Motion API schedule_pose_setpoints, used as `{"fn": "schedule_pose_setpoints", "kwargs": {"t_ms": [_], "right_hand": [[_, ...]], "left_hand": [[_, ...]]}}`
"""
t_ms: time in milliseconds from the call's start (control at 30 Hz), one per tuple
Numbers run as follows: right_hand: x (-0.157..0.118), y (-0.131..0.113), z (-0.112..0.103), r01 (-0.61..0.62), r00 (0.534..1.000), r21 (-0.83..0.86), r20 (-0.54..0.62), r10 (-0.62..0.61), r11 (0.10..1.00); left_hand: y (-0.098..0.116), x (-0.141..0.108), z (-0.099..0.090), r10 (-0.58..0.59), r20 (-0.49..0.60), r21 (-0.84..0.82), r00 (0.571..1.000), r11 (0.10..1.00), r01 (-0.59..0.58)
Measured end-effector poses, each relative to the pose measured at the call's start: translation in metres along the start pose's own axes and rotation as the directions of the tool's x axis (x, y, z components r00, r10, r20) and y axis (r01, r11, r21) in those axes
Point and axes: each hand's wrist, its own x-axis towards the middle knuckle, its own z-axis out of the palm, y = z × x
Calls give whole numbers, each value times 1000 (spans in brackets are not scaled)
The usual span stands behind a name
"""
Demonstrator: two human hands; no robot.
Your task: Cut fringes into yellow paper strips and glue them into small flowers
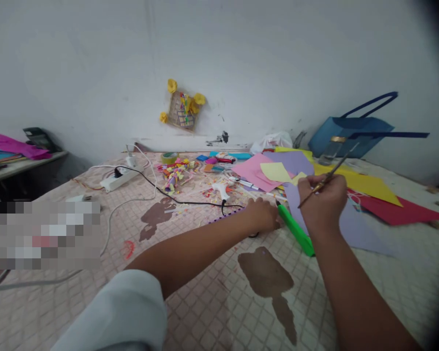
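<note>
My left hand (263, 217) is low over the table with its fingers curled down. What they hold, if anything, is hidden. A purple dotted strip (223, 214) runs up to the wrist, and a small dark item (254, 235) shows below the palm. My right hand (324, 197) is closed round a thin, pen-like tool (329, 176) with a brassy middle, slanting up to the right. Between my hands lies a bright green, stick-shaped item (295, 230) with a dark tip. A white glue gun (221, 191) with a black cord rests beyond my left hand.
Lilac paper (362, 229), pink paper (254, 170), yellow paper (362, 183) and red paper (398, 209) spread at right. A blue bag (347, 129) and glass jar (329, 151) stand behind. Paper scraps (177, 173), tape roll (170, 157) and power strip (120, 178) lie left.
</note>
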Motion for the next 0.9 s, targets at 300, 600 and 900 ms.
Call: {"fn": "schedule_pose_setpoints", "kwargs": {"t_ms": [300,600,900], "right_hand": [[-2,1,3,-12,1000,31,26,11,999],[0,5,7,-29,1000,86,11,29,996],[0,2,5,-84,996,197,50,76,977]], "left_hand": [[1,13,1,-90,130,55,987,995,83],[-3,19,-2,-104,212,-119,972,984,131],[-28,-19,-36,-98,-10,-592,995,802,73]]}}
